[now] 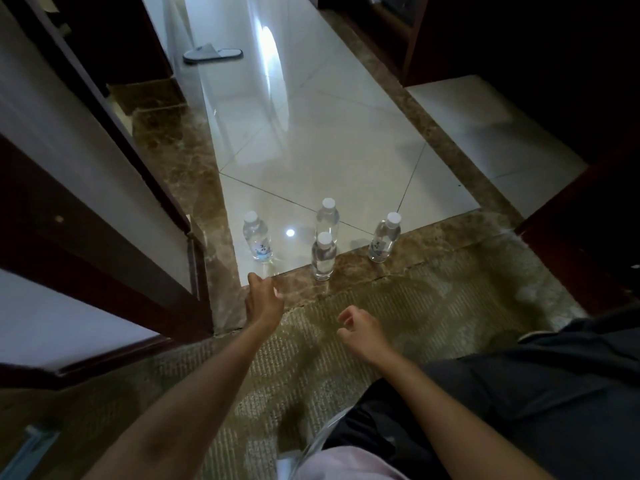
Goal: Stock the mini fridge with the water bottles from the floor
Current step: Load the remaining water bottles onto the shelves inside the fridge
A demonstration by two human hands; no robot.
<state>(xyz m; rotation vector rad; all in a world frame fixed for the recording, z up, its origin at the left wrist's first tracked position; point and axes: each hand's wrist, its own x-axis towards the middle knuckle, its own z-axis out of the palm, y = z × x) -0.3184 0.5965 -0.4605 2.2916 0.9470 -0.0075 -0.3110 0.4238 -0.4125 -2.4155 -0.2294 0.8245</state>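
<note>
Four water bottles (325, 256) stood upright on the floor (346, 161) (caps on); left hand (264, 299) spread, right hand (360, 329) loosely curled, both empty.

Left bottle (256, 237), back bottle (327, 218), front bottle (323, 258), right bottle (383, 239): all clear plastic with white caps. Left bottle and right bottle carry small blue print low on the body; the other two look plain clear. Floor tiles (329, 150) glossy white, thin dark grout lines running diagonally. Marble border (180, 161) mottled brown with pale tan veining. Carpet (398, 299) olive-beige, fine ribbed stripe pattern, darker blotches. Door frame (114, 216) dark reddish-brown wood; panel (62, 133) greyish white. Slipper (212, 53) grey, lighter sole edge. Trousers (554, 393) dark grey to black. Fabric (346, 462) at bottom edge pale pink.
</note>
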